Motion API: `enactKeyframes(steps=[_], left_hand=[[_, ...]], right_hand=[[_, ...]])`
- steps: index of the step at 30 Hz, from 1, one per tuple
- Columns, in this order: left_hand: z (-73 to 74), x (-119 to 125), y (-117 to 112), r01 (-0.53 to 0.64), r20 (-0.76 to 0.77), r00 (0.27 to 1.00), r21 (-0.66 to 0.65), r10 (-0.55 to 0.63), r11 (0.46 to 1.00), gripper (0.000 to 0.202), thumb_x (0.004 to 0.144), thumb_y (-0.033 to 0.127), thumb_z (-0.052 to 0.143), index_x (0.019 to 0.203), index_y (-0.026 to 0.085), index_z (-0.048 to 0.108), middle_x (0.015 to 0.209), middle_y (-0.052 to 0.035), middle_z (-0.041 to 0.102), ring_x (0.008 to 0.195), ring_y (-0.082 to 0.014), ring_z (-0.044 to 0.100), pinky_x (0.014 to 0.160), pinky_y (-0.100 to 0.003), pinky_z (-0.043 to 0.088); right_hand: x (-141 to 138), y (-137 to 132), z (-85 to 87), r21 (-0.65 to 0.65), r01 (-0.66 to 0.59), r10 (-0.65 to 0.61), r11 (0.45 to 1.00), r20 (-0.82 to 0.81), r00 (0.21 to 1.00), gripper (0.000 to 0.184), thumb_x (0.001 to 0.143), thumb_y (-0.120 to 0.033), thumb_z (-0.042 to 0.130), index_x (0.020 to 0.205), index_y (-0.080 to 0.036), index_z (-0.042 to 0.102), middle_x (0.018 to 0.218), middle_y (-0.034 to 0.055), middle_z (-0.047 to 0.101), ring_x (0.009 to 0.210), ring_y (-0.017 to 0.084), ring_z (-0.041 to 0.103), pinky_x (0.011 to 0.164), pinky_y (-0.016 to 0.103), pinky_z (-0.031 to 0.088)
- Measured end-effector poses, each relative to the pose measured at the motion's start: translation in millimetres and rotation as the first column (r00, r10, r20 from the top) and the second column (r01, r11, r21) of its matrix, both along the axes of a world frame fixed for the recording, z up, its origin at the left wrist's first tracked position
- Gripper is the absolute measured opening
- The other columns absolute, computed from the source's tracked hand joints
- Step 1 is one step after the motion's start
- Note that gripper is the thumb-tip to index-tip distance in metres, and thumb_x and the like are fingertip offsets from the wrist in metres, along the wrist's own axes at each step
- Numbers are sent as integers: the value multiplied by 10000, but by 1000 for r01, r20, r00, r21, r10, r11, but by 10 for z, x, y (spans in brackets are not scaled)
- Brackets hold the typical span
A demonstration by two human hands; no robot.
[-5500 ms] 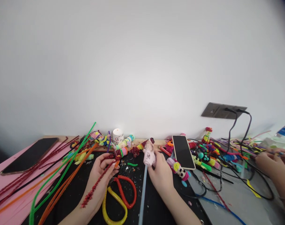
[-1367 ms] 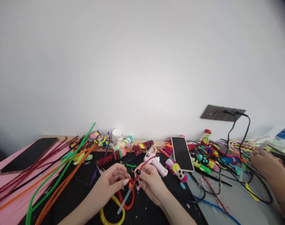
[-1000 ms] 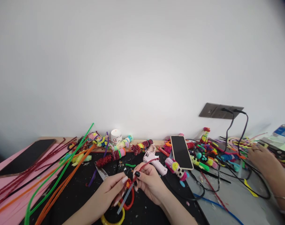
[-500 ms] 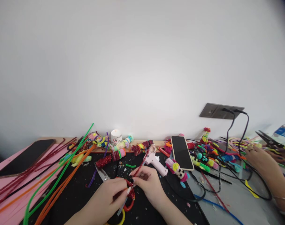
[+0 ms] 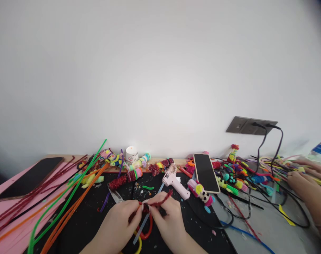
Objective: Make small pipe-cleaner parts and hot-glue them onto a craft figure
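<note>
My left hand [image 5: 118, 222] and my right hand [image 5: 169, 218] meet fingertip to fingertip above the black mat [image 5: 78, 225]. Both are closed in a pinch on a dark red tinsel pipe cleaner [image 5: 165, 198], whose fuzzy end sticks up past my right fingers. The part between the fingertips is mostly hidden. Beneath my hands lie scissors with a red handle [image 5: 149, 231], and a yellow loop [image 5: 138, 245] shows below. A translucent glue stick [image 5: 140, 229] runs under my fingers. A pale pink glue gun [image 5: 176, 183] rests just beyond my right hand.
Pipe cleaners, green [image 5: 65, 197] and orange [image 5: 73, 201] among them, spread at left beside a dark phone [image 5: 30, 178]. Pipe-cleaner figures [image 5: 125, 179], a paper cup [image 5: 131, 154] and another phone [image 5: 206, 173] line the back. Black cables cross the right side, where another person's hands [image 5: 303, 180] handle pipe cleaners.
The pipe cleaner's free end has swung from upright down to the right across my right hand. My fingertips have drawn together. At right, the other person's scissors are out of sight and both hands are among pipe cleaners.
</note>
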State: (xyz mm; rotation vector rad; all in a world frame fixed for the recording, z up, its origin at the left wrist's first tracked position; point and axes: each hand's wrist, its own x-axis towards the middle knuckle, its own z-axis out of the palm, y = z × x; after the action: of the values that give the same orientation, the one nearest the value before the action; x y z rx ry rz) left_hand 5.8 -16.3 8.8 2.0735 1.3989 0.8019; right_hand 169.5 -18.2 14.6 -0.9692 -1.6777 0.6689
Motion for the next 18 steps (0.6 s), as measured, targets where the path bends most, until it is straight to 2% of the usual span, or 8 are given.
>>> enactKeyframes(steps=[2, 7, 12, 15, 18], left_hand=[[-2, 2, 1, -37, 43, 998, -9, 37, 999, 306, 852, 261, 449, 551, 207, 456, 559, -9, 545, 538, -170, 502, 532, -257, 278], [-35, 13, -16, -74, 112, 991, -15, 76, 997, 317, 856, 260, 441, 550, 196, 492, 535, -1, 531, 514, -154, 468, 519, -249, 273], [-33, 30, -10, -100, 227, 968, -44, 108, 994, 362, 844, 305, 472, 503, 184, 481, 479, 29, 444, 472, -126, 388, 492, -239, 249], [-8, 36, 10, -101, 300, 944, -143, 140, 985, 404, 845, 359, 467, 484, 189, 407, 471, 51, 354, 464, -112, 333, 472, -232, 229], [13, 42, 16, -49, 401, 898, -319, 181, 947, 414, 845, 442, 440, 516, 199, 379, 470, 67, 322, 445, -102, 299, 441, -224, 216]], right_hand=[[-19, -27, -33, 68, -13, 13, 998, -8, 1000, 171, 790, -95, 574, 821, -210, 698, 820, 61, 675, 768, 188, 629, 708, 294, 502], [-60, -88, -92, 155, -57, 41, 986, 100, 994, 211, 822, -131, 539, 881, -242, 708, 831, 67, 594, 673, 164, 583, 564, 267, 493], [-55, -104, -24, 248, -150, 107, 957, 181, 978, 271, 829, -68, 489, 945, -219, 683, 843, 81, 639, 762, 172, 608, 664, 268, 517], [-44, -93, 9, 259, -174, 124, 950, 198, 972, 272, 814, -34, 484, 944, -196, 660, 884, 94, 655, 801, 171, 614, 712, 266, 516], [-39, -79, 15, 252, -165, 118, 954, 193, 974, 272, 783, -11, 486, 918, -191, 638, 895, 100, 659, 827, 184, 611, 733, 286, 511]])
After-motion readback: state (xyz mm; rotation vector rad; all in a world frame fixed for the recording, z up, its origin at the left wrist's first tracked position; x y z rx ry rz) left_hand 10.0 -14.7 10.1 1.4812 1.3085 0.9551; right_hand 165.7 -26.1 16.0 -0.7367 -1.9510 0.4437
